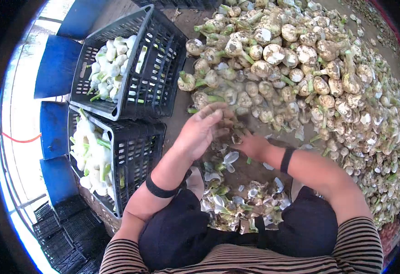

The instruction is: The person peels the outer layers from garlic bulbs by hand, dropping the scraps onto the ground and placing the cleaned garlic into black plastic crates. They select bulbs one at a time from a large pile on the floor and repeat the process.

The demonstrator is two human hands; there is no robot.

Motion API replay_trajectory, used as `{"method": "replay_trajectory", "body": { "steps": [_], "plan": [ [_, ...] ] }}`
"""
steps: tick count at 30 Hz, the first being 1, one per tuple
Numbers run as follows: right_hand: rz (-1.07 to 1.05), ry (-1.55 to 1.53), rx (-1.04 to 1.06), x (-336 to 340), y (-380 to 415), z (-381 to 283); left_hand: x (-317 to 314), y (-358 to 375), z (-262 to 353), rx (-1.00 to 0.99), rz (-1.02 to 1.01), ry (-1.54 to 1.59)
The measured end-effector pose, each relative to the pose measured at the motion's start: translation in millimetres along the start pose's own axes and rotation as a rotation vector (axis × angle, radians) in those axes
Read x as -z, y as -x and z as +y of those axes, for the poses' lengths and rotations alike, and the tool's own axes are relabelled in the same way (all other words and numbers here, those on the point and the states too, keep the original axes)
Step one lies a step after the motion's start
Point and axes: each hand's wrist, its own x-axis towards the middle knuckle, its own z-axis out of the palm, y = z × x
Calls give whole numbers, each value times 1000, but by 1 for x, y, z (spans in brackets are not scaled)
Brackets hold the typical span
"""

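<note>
My left hand (203, 129) is in the middle of the view, palm turned inward, with bent, motion-smeared fingers. Whatever it may hold is hidden behind those fingers. Close on its right is my right hand (253, 145), pointing toward the left one; its fingertips are blurred and I cannot make out anything in them. Just beyond both hands lies the near edge of a large heap of soil-stained garlic bulbs (259, 68), some with cut green stems. Pale peeled skins (229, 160) litter the ground below the hands and between my knees.
To the left, a black plastic crate (156, 82) contains clean white garlic. A second black crate (136, 155) in front of it is heaped with white bulbs and green stems. Blue barrels (56, 68) line the left side, with stacked black crates (67, 233) at the lower left.
</note>
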Motion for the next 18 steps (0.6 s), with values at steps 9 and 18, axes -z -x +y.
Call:
{"method": "replay_trajectory", "body": {
  "steps": [9,18],
  "plan": [
    [133,-639,-95,34,-5,9,39,-14,-44,24,-7,-785],
    [888,-1033,-93,130,33,-16,-3,-9,-17,-159,-47,-122]
  ]
}}
